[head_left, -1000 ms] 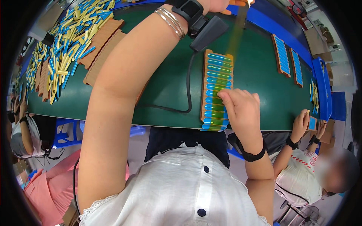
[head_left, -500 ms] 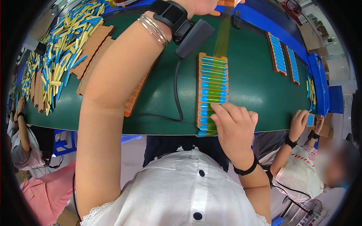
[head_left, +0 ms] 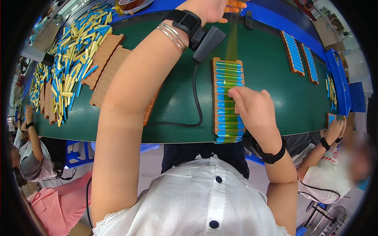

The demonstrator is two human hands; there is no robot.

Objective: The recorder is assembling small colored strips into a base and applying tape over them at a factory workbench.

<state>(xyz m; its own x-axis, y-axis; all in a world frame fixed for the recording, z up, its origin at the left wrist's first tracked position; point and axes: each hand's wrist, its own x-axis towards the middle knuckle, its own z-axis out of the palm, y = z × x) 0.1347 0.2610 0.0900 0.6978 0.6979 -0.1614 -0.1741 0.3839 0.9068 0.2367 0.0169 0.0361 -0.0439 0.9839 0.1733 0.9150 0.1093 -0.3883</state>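
Observation:
A brown grooved tray (head_left: 216, 98) lies on the green table, with a row of blue stick-like pieces (head_left: 222, 118) across it. A strip of clear yellow tape (head_left: 232, 47) runs lengthwise over the pieces and rises past the tray's far end to my left hand (head_left: 214, 11). At the upper edge of the view, the left fingers hold the tape's far end, partly cut off. Closed into a loose fist, my right hand (head_left: 256, 108) presses thumb and fingertips down on the tape near the tray's middle.
Blue and yellow pieces (head_left: 78, 51) pile up at the far left beside more brown trays (head_left: 103, 59). Two filled trays (head_left: 292, 53) lie at the right near a blue bin (head_left: 339, 84). A black cable (head_left: 199, 98) crosses the table. Co-workers sit on both sides.
My right hand has slid along the tape toward the tray's far end, its fingers now curled tighter. The left hand still holds the tape. The whole view has shifted slightly.

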